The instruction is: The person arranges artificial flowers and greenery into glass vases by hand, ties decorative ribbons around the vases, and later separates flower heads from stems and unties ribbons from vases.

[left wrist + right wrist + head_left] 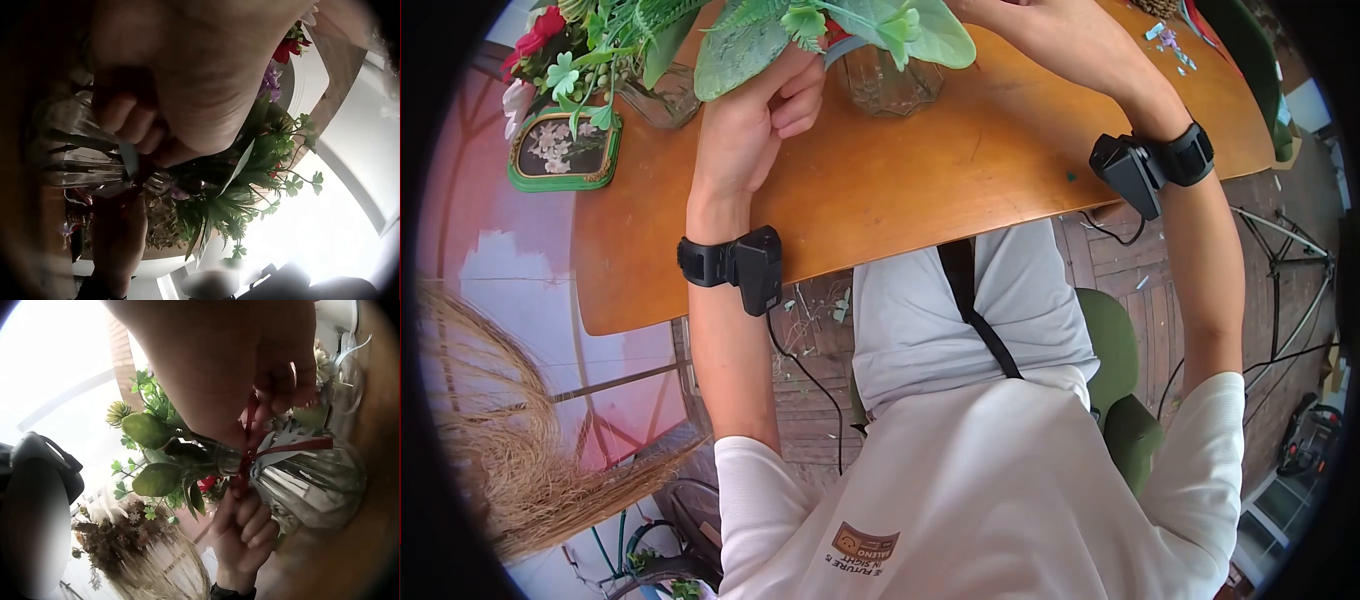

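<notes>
A ribbed clear glass vase with green artificial foliage stands at the table's far side. Around its neck runs a red ribbon, beside a pale blue-grey ribbon. My left hand pinches the red ribbon close against the neck, fingers curled, as the right wrist view shows. On the opposite side, my right hand grips a raised length of the same ribbon between its fingers. Leaves and the top edge hide most of this work in the head view.
To the left stand another glass vase of flowers and a green-framed picture. Small coloured scraps lie at the table's far right. Dried grass reaches in at left. A cable hangs from the left wrist camera.
</notes>
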Available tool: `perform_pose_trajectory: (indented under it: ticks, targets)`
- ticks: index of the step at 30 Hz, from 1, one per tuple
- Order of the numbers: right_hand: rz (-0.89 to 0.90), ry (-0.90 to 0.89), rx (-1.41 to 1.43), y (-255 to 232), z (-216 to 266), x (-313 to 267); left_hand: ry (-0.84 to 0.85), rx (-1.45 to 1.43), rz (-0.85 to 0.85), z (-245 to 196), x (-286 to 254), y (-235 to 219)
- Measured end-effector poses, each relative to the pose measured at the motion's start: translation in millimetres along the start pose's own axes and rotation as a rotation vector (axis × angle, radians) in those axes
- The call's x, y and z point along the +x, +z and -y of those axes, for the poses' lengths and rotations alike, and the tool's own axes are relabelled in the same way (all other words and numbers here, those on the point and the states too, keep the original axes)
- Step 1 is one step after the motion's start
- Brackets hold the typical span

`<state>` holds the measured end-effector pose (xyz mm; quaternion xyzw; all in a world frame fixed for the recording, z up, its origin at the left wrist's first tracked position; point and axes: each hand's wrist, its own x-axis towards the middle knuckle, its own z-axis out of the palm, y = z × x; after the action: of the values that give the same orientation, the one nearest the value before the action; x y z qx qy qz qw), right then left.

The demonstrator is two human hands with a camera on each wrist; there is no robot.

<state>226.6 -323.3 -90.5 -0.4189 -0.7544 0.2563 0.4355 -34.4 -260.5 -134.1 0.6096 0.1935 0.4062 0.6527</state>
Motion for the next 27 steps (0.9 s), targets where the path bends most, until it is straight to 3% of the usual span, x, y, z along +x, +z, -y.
perform_pose_trajectory:
  ticks: [3,5,8,12,14,18,20,21,24,25,27]
  targets:
    - [0.034,0.035,-0.008,0,-4,0,-0.073,-0.008,0.014,-2,1,3]
    - [-0.024,-0.137,0.051,3,-9,1,-0.065,0.022,0.011,-1,3,3]
    - [-0.006,0.002,0.053,1,-13,4,-0.032,0.026,-0.024,4,4,-2]
    - [-0.087,-0.057,-0.069,-2,-29,-1,-0.033,-0.050,-0.060,-2,0,1]
    - [-0.066,0.185,0.100,-7,-29,-5,-0.018,-0.056,-0.076,2,-2,-3]
    - [-0.203,0.287,0.149,-7,-43,-16,0.011,0.029,-0.200,1,-7,-1]
    - [-0.065,0.495,0.187,-6,-39,-23,0.025,0.101,-0.208,1,-10,-1]
    - [-0.075,0.255,0.242,1,-38,-27,0.038,0.172,-0.217,2,-10,0]
    - [-0.058,0.174,0.106,11,-61,-35,0.088,0.312,-0.231,-2,-11,13]
    - [0.011,0.217,0.124,9,-57,-34,0.083,0.319,-0.215,0,-11,10]
    - [-0.020,0.203,0.162,14,-53,-34,0.076,0.303,-0.218,3,-11,7]
